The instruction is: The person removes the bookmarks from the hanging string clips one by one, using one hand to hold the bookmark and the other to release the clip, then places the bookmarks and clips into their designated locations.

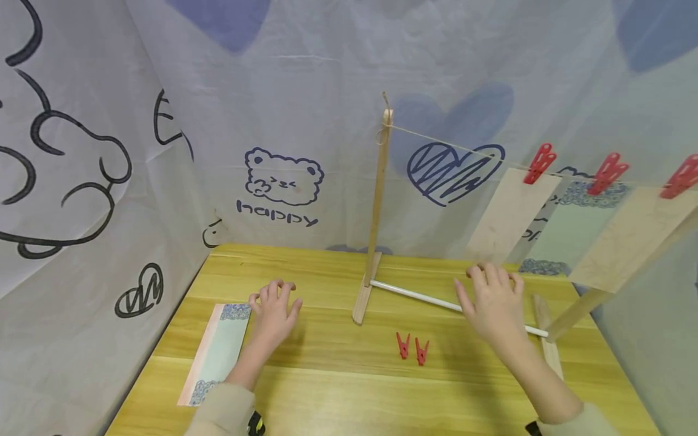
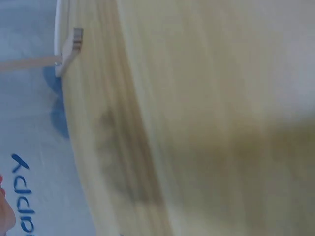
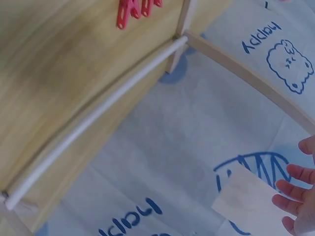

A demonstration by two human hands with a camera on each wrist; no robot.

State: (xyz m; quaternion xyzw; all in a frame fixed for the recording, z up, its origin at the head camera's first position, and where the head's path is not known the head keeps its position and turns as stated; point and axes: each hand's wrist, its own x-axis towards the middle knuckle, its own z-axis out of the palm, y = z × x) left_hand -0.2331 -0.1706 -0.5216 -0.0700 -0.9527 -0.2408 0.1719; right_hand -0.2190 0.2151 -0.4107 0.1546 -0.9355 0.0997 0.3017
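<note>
- Nothing is gripped by left hand (image 1: 275, 318) or right hand (image 1: 496, 306); both are relaxed.
- Just left of left hand, strips (image 1: 222, 346) are judged light, bendable; best pinched by edges.

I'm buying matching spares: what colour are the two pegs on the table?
Both pegs are red, clearest in the head view.

We have our left hand (image 1: 275, 315) beside paper strips (image 1: 225, 348) — our right hand (image 1: 495, 306) near hung papers (image 1: 577, 227) — two clothespins (image 1: 403, 347) between.
</note>
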